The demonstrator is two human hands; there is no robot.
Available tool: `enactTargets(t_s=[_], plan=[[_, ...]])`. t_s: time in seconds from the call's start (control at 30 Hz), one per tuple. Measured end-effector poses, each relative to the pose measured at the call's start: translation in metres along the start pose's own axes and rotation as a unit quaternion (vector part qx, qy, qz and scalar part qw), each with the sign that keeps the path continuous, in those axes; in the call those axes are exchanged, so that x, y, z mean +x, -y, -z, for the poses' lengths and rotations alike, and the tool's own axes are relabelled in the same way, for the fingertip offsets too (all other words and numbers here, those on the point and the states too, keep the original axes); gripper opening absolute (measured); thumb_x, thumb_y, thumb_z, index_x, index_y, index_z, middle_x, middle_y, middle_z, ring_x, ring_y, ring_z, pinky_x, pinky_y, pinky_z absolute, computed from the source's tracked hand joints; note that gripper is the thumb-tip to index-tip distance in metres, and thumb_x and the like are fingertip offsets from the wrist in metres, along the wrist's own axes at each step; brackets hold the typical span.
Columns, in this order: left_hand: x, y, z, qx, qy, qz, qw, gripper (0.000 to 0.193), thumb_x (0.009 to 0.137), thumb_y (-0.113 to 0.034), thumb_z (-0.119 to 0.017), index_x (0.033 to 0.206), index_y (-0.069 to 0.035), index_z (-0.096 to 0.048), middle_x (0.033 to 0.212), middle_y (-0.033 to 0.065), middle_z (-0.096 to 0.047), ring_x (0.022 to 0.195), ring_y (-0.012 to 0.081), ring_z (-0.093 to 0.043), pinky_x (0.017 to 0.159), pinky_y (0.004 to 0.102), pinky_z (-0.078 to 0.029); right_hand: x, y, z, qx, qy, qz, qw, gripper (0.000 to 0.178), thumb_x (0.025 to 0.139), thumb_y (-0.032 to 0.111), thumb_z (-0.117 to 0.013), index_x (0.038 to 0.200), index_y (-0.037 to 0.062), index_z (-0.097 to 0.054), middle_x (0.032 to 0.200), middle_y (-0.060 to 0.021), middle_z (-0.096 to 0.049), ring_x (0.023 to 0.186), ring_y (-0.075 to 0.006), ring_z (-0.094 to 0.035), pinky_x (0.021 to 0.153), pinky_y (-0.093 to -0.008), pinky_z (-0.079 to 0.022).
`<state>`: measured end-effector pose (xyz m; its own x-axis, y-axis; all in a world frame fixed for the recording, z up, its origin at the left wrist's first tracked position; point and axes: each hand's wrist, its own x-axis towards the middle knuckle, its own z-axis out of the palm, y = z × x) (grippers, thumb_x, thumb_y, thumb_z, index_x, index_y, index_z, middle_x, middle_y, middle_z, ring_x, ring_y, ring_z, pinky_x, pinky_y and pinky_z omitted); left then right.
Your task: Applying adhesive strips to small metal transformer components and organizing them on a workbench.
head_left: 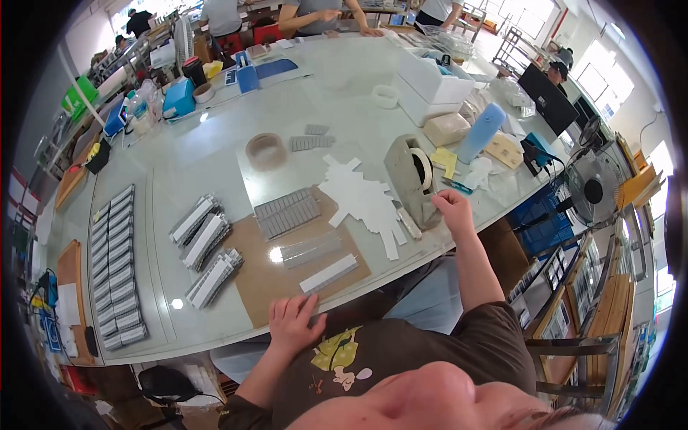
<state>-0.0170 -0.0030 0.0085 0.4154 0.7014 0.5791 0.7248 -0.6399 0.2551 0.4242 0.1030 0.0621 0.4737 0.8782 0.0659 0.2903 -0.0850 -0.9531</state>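
1. Your right hand (453, 208) reaches up to the grey tape dispenser (413, 179) standing on the pale glass-topped bench (215, 143), fingers curled narrow at the dispenser's lower front edge; whether they pinch a strip of tape cannot be told.
2. Your left hand (294, 322) lies flat at the near bench edge, fingers spread wide and holding nothing, its fingertips on the near edge of the brown cardboard sheet (265, 279).
3. Just beyond that hand, a long white strip-shaped part (328, 274) lies aslant on the cardboard, with a clear ribbed strip (309, 249) beside it and a grey ribbed block of strips (287, 212) farther up the sheet.
4. A fan of overlapping white paper pieces (362, 201) spreads between the grey block and the dispenser, its near tip just beside the dispenser's base.
5. Left of the cardboard, three bundles of white and grey strips (206, 244) lie aslant, and farther left a long column of grey strips (115, 265) runs along the bench.
6. Behind the work area sit a tan roll of tape (266, 150), a light blue cylinder-shaped bottle (480, 132) and a white box (430, 86).
7. At the far end of the bench, other people (315, 14) stand at work, well apart from your hands.
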Motion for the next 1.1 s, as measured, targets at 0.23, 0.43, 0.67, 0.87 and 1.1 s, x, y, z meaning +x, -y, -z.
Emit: enactTargets(t_s=[0.23,0.43,0.67,0.87,1.1], plan=[[0.0,0.0,0.005,0.041,0.0,-0.007,0.999,0.046,0.078,-0.037,-0.081,0.117,-0.015,-0.075,0.113,0.0007,-0.064,0.105,0.0227,-0.058,0.097,0.0426,-0.044,-0.002,0.036,0.006,-0.305,-0.084,0.334,0.888,0.014,0.089,0.015,-0.075,0.093,0.0022,-0.075,0.085,-0.0141,-0.073,0.076,-0.0339,-0.067,0.074,-0.0369,-0.053],[-0.002,0.003,0.002,0.035,-0.007,-0.009,0.999,0.046,0.08,-0.037,-0.08,0.119,-0.014,-0.073,0.114,0.0009,-0.064,0.105,0.0224,-0.058,0.097,0.0416,-0.044,-0.041,0.043,0.024,-0.095,0.007,0.012,0.995,0.021,0.096,0.006,-0.067,0.116,0.0008,-0.061,0.08,-0.0069,-0.069,0.068,-0.0126,-0.067,0.06,-0.0292,-0.055],[-0.01,-0.006,0.007,0.034,-0.003,-0.013,0.999,0.046,0.081,-0.038,-0.079,0.12,-0.015,-0.073,0.114,0.0006,-0.064,0.103,0.0219,-0.059,0.096,0.0406,-0.044,-0.036,-0.03,0.039,-0.317,-0.038,0.068,0.945,0.014,0.094,0.002,-0.067,0.094,0.0021,-0.054,0.078,-0.0065,-0.068,0.071,-0.0155,-0.071,0.062,-0.0294,-0.056],[-0.007,0.002,0.0,0.023,0.03,0.0,0.999,0.049,0.08,-0.039,-0.08,0.122,-0.015,-0.072,0.113,0.0003,-0.066,0.103,0.0211,-0.06,0.094,0.0393,-0.045,-0.083,-0.029,-0.006,-0.022,0.077,-0.116,0.99,0.015,0.093,0.005,-0.075,0.104,0.0004,-0.066,0.092,-0.0107,-0.077,0.075,-0.0165,-0.074,0.061,-0.0266,-0.055],[-0.001,0.01,-0.005,0.029,0.008,-0.004,1.0,0.047,0.081,-0.036,-0.079,0.121,-0.013,-0.072,0.114,-0.0007,-0.066,0.103,0.0198,-0.06,0.095,0.0398,-0.046,-0.161,0.0,-0.094,0.247,0.351,-0.208,0.879,0.008,0.097,0.0,-0.068,0.104,0.0006,-0.069,0.119,-0.0156,-0.073,0.082,-0.0159,-0.072,0.063,-0.0243,-0.054]])
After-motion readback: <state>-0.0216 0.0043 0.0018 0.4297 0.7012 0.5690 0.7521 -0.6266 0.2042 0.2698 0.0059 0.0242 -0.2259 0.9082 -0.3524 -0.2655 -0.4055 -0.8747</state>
